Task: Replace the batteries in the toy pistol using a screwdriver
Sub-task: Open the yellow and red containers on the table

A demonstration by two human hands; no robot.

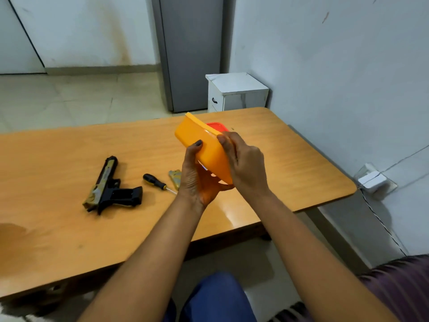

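Two hands: both grip one tilted orange plastic container (204, 149) above the wooden table (290, 159).
Toy pistol (109, 187): flat on the table, far left, untouched.
Screwdriver (155, 181): just right of pistol, black-yellow handle.
Camouflage cover piece (175, 178): beside the screwdriver tip.
Left hand (197, 180): clasps container underside, thumb up the side.
Right hand (246, 163): fingers curled over the container's rim.
Red lid (217, 126): partly hidden behind the container.

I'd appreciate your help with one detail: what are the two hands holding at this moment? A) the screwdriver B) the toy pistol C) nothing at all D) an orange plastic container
D: the left hand and the right hand both grip the tilted orange container above the table, while the toy pistol and the screwdriver lie untouched on it.
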